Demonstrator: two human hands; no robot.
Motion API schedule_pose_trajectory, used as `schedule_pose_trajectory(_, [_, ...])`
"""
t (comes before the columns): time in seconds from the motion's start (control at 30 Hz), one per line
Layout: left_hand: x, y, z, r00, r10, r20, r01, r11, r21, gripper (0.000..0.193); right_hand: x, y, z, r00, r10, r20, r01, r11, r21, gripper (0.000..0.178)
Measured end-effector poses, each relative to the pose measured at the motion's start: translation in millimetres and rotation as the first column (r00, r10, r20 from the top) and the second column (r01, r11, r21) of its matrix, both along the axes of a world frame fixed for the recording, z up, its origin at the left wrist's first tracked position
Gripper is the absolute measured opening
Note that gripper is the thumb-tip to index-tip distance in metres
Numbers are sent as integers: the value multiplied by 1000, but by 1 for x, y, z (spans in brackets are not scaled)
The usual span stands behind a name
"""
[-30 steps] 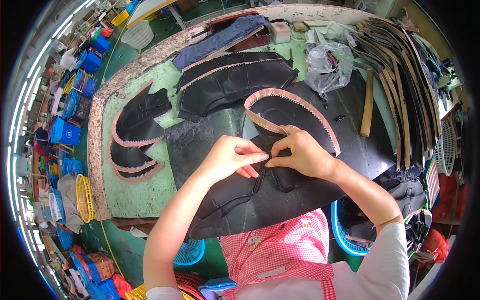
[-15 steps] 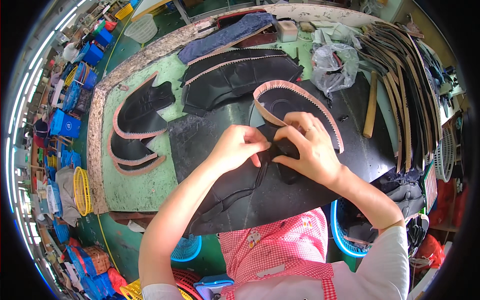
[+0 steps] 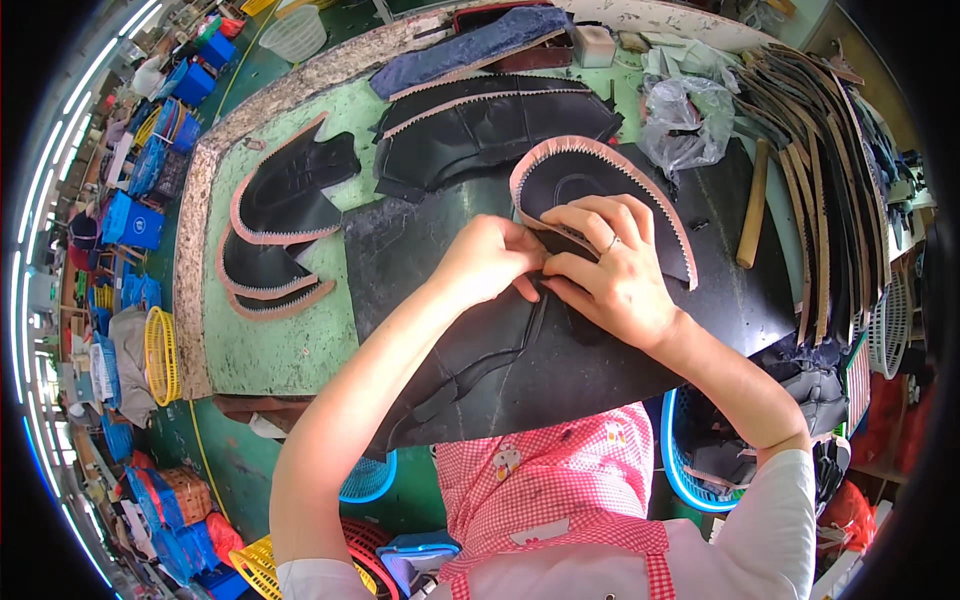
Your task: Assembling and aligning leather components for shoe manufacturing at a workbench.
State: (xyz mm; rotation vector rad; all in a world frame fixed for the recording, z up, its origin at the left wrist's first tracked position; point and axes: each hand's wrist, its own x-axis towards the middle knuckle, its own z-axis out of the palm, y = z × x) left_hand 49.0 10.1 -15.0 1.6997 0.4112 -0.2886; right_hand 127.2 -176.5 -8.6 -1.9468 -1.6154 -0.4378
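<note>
Black leather fills the middle of the head view. A big black sheet (image 3: 560, 350) lies flat on a green table (image 3: 270, 350), and its near edge hangs over the table's front edge, just above the person's pink checked apron (image 3: 560, 490).

On top of the sheet sits a curved black piece with a pink zigzag edge (image 3: 600, 190). Both hands meet at its lower edge. The left hand (image 3: 485, 260) is curled, with its fingers bent in and pinching the piece's edge. The right hand (image 3: 615, 270) lies over the same spot, its fingers close together and pressing down on the pink edge. The fingertips of the two hands touch. I cannot quite see how much of the edge is tucked under the fingers, since the hands cover it.

To the left there is bare green table between the sheet and the stone rim (image 3: 195, 260). Three black cut pieces with pink edges (image 3: 280, 200) lie there, well apart from the hands. Behind the hands, two long black pieces (image 3: 480, 120) lie side by side, and a blue piece (image 3: 470, 45) lies past them.

To the right, one wooden stick (image 3: 752, 205) rests on the sheet, near a crumpled clear bag (image 3: 690, 115). A fan of many thin brown strips (image 3: 830, 180) crowds the right edge.
</note>
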Motion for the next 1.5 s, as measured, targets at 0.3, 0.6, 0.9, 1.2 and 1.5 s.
schedule_pose_trajectory(0.3, [-7,-15,-3,982,-76,174,-16,879,476,14,-8,-2,-10,998,66,14,-66,996,53,18])
schedule_pose_trajectory(0.6, [6,2,5,995,-81,-51,87,989,117,15,8,-6,-8,996,1,-89,-4,999,-34,20])
schedule_pose_trajectory(0.9, [-4,-3,-9,988,20,152,-50,979,195,16,-5,10,7,998,-26,59,34,991,-133,17])
schedule_pose_trajectory(1.2, [-5,-6,-8,981,19,192,-82,943,323,13,6,3,-4,995,76,58,-72,996,-60,13])
schedule_pose_trajectory(1.5, [0,0,4,983,-62,175,-7,931,366,16,-9,-25,11,862,465,-203,-470,882,27,26])
